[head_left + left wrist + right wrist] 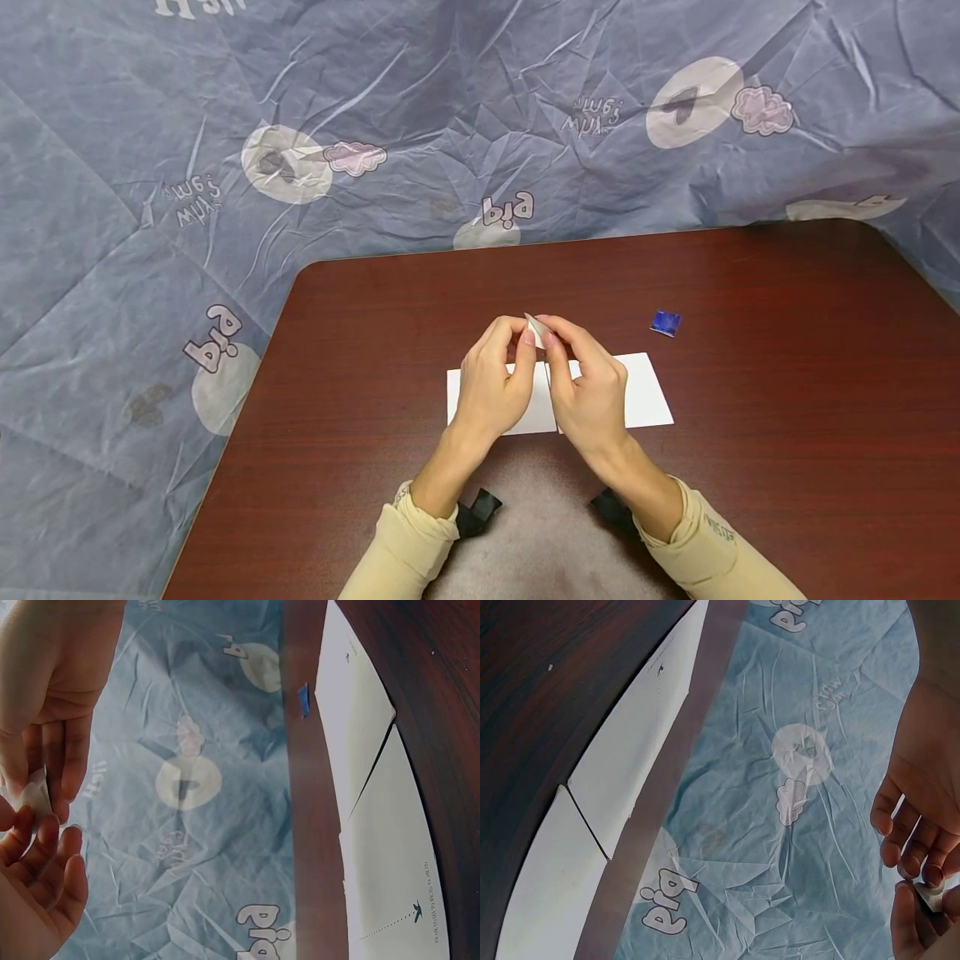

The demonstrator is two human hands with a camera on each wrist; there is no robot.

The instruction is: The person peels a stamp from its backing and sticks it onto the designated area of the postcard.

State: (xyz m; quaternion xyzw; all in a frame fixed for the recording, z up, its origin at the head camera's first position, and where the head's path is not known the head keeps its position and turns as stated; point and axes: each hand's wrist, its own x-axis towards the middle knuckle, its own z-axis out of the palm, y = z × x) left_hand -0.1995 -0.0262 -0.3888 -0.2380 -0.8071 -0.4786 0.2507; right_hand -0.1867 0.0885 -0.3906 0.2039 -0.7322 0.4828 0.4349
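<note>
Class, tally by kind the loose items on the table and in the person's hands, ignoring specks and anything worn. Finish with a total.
White cards lying side by side: 2
Blue square on the table: 1
Small pale piece pinched between the left hand and right hand: 1
Total: 4

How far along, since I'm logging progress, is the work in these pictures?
Looks done: two white cards lie side by side on the table. In hand: the left hand and right hand pinch a small pale piece. Probably remaining: finishing with that piece, not yet set down; the blue square lies untouched beyond the cards.
</note>
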